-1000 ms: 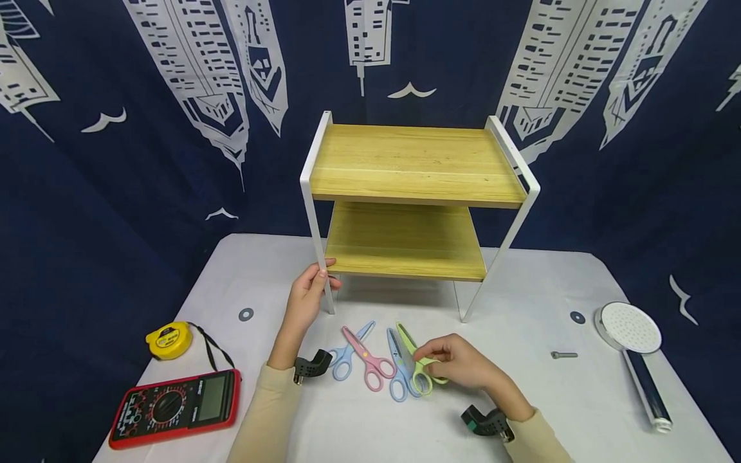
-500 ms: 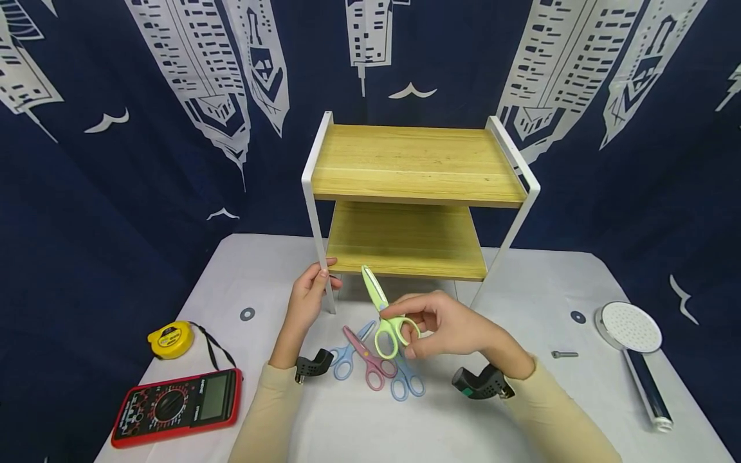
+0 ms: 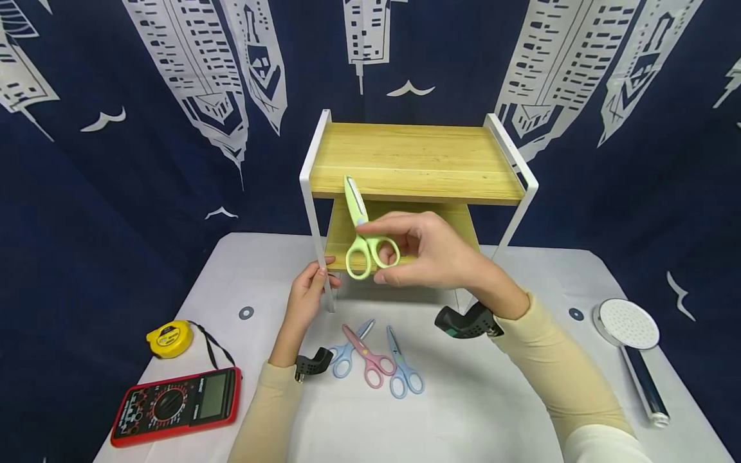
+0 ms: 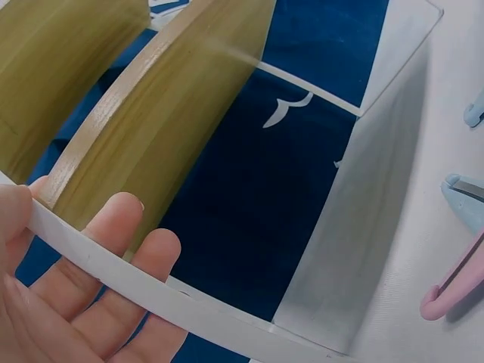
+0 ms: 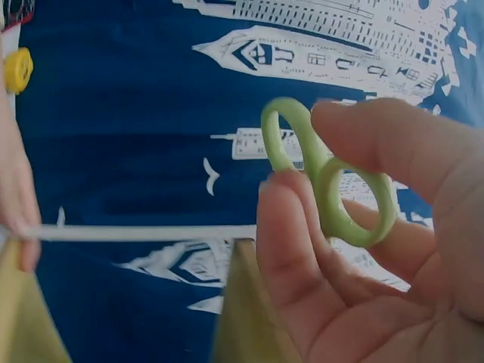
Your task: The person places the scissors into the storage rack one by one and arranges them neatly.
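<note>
Green scissors (image 3: 355, 206) pinched in right hand (image 3: 428, 252), pointing upward; 3 scissors (image 3: 368, 355) below

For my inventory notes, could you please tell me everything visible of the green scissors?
The green scissors look plastic, with two ring handles and a pale bluish pivot. Their blades appear closed, tips pointing upward and slightly left in the head view. The right hand grips them by the handles, above the white table, before the shelf.

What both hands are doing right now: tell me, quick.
Left hand: closed, gripping the white shelf frame.
Right hand: closed, holding the green scissors.
</note>
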Demonstrator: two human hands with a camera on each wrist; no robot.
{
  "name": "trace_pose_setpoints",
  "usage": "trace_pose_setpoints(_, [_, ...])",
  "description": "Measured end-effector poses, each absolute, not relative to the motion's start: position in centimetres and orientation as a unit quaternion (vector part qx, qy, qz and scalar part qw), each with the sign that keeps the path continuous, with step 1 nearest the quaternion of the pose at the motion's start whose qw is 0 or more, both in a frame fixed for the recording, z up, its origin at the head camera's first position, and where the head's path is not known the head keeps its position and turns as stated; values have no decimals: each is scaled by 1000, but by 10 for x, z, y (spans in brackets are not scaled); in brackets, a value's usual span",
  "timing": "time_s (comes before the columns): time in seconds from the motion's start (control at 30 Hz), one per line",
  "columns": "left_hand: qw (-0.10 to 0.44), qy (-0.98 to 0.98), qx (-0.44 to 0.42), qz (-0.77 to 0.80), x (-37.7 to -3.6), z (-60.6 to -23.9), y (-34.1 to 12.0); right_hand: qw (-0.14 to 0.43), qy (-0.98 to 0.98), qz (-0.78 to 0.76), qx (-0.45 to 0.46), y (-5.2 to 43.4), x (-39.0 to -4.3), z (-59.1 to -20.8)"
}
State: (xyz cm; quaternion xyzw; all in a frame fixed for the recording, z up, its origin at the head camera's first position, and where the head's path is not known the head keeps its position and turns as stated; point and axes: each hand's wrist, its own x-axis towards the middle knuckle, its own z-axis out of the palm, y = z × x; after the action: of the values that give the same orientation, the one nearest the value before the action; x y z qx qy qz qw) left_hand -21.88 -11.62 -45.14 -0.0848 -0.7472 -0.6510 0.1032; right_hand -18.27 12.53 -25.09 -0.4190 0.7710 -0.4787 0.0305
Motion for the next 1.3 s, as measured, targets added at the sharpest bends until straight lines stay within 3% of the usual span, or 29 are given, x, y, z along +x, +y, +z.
trace_pose_setpoints(0.43, [110, -749, -90, -647, -220, -450, -118, -139, 870, -323, -345, 94, -224, -205])
trace_pose_setpoints(0.8, [106, -744, -85, -654, -217, -451, -115, -117, 914, -244, -303, 70, -268, -204])
trace_pose_setpoints(1.3, [106, -747, -86, -651, -218, -450, -116, -115, 923, -225, -290, 64, -271, -205])
